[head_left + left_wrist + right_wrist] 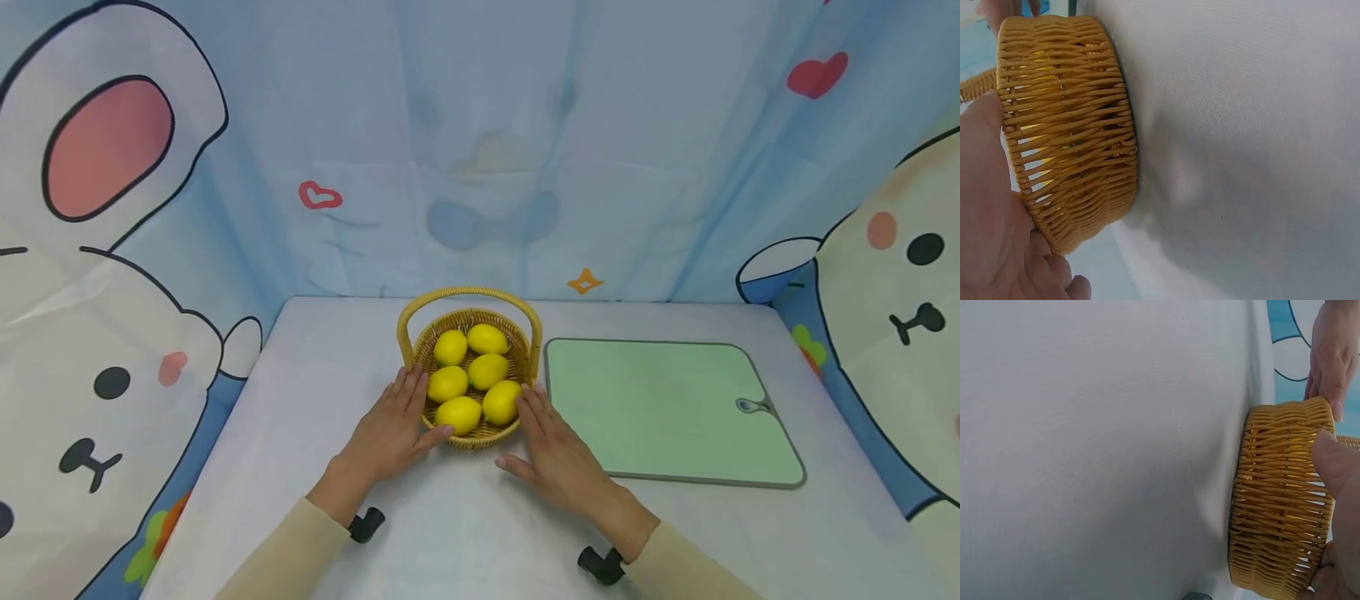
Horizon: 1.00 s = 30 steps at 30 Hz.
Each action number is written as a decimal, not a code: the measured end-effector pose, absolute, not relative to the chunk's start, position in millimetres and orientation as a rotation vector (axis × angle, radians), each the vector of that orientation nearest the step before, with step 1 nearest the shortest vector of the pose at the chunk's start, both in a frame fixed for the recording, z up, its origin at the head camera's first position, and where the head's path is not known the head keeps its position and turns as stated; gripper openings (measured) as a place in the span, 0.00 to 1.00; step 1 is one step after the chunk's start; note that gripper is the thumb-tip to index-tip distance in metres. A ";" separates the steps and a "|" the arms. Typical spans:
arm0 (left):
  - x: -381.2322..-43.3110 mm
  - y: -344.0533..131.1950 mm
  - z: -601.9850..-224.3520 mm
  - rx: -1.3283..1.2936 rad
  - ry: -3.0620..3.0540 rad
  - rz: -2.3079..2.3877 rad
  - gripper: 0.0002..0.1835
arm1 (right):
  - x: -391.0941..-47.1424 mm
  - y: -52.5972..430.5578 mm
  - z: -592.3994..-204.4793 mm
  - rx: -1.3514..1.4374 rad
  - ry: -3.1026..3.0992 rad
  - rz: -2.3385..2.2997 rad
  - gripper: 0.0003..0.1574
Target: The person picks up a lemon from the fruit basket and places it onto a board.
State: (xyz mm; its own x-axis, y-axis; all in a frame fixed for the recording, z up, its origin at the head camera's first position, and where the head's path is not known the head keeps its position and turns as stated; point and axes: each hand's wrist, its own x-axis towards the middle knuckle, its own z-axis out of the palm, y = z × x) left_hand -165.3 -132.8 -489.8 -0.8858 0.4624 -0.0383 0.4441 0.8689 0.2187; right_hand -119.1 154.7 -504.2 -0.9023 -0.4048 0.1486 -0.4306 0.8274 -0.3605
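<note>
A round wicker basket (472, 442) with an arched handle (468, 292) stands upright on the white table, holding several yellow lemons (487, 371). My left hand (393, 425) lies along the basket's left side, fingers extended, its thumb near the front rim. On the opposite side my right hand (558, 458) rests its straight fingers against the rim, thumb spread apart toward the front. In the left wrist view the woven wall (1072, 137) sits with its base at the tabletop. The right wrist view shows the same wall (1282, 500), lemons glimpsed through its gaps.
To the right of the basket lies a light green cutting board (660, 408) with a grey edge and a small hole fitting at its right end. A blue cartoon-printed curtain (495, 150) hangs behind the table (330, 350). Black wrist mounts (367, 525) sit at both sleeves.
</note>
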 end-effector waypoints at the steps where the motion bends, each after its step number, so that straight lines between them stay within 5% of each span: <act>1: -165.2 -133.1 -489.6 0.719 2.951 0.318 0.54 | -119.5 154.5 -504.1 0.675 -2.940 0.602 0.61; 19: -167.5 -137.1 -488.1 0.757 2.927 0.349 0.54 | -136.0 162.6 -466.4 0.672 -2.949 0.726 0.43; 30: -167.3 -135.2 -486.5 0.727 2.899 0.345 0.54 | -181.1 121.2 -447.4 0.615 -2.890 1.054 0.43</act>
State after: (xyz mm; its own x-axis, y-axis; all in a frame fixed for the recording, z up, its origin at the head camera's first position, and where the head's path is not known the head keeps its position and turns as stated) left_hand -167.3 -135.2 -486.5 -0.8750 0.4787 -0.0731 0.4482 0.8577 0.2519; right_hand -181.1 121.2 -447.4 -0.9231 -0.3597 0.1362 -0.3629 0.6974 -0.6180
